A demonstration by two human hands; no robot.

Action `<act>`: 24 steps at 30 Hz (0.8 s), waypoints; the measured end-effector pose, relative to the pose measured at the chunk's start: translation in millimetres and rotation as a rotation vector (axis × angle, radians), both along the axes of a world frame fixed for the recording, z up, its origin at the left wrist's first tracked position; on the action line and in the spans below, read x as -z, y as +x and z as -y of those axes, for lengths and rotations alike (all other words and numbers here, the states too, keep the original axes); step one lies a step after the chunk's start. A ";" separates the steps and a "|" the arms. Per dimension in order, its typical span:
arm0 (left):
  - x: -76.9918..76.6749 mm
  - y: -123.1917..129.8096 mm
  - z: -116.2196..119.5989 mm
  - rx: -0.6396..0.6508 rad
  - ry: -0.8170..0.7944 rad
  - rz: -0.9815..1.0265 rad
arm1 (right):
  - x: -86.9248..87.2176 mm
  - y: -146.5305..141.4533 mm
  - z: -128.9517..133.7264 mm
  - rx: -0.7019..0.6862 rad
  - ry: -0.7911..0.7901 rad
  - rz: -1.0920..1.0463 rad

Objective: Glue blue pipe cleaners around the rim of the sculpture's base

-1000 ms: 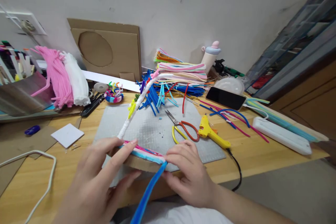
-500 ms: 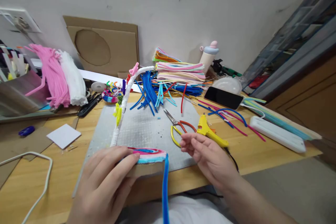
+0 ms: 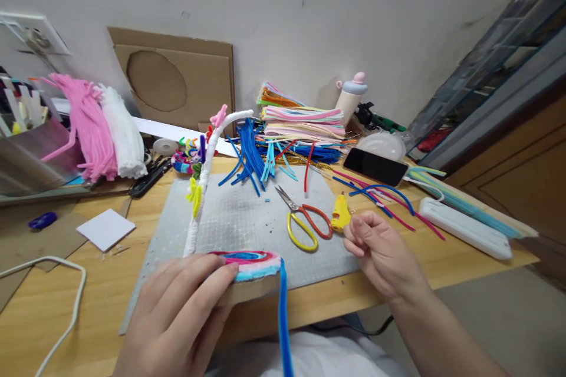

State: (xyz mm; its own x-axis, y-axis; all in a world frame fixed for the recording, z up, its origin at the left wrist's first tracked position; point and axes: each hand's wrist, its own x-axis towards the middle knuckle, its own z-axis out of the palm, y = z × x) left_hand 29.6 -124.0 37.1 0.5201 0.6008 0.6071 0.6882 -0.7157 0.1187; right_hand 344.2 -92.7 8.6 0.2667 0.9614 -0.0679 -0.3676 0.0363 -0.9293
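Craft workspace, home or workshop unclear: desk [image 3: 104,290], cutting mat [image 3: 243,212], scissors [image 3: 294,206], glue gun [image 3: 340,214], bundled pipe cleaners [image 3: 305,119].

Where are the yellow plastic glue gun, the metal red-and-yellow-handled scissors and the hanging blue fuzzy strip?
Yellow plastic glue gun [image 3: 340,214], head view: front of its body.
Metal red-and-yellow-handled scissors [image 3: 298,208], head view: near the pivot.
Hanging blue fuzzy strip [image 3: 283,313], head view: middle of its visible length.

Left hand [image 3: 179,303] holding cardboard base [image 3: 259,290], right hand [image 3: 387,254] by glue gun [image 3: 340,215], scissors [image 3: 294,206] nearby
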 end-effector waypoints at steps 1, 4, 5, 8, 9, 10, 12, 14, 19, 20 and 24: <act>-1.3 -1.1 0.9 0.017 0.002 -0.024 | 1.5 0.6 -0.1 0.015 0.010 0.007; -5.7 -4.6 2.5 0.086 -0.003 -0.095 | 6.7 2.2 0.9 0.056 0.031 0.065; -7.0 -5.6 2.7 0.102 -0.003 -0.116 | 8.4 2.7 1.7 0.053 0.031 0.091; -9.7 -8.0 2.4 0.116 0.031 -0.169 | 11.3 3.9 5.3 -0.005 0.018 0.153; -10.2 -8.5 1.9 0.118 0.048 -0.184 | 11.7 4.2 6.7 -0.023 0.016 0.167; -10.4 -8.9 0.9 0.120 0.064 -0.196 | 11.9 4.3 8.0 -0.036 0.016 0.180; -9.8 -8.8 -2.9 0.118 0.087 -0.221 | 12.0 4.4 10.3 -0.049 0.020 0.208; -7.3 -7.6 -10.4 0.088 0.119 -0.226 | 12.4 4.3 11.9 -0.059 0.021 0.233; 9.2 -2.1 -40.2 -0.002 0.184 -0.212 | 15.6 3.1 14.0 -0.084 0.016 0.265; 13.4 -1.3 -46.4 -0.025 0.178 -0.217 | 16.5 2.8 14.5 -0.088 0.013 0.271; 28.9 1.1 -67.3 -0.081 0.174 -0.253 | 19.8 1.2 17.7 -0.100 -0.005 0.287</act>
State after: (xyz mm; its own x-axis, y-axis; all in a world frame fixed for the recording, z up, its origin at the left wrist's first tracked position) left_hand 30.7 -56.7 8.2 0.6223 0.5450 0.5619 0.7362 -0.6515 -0.1833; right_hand 345.4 -110.4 -11.1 0.1796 0.9837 -0.0085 -0.0915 0.0081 -0.9958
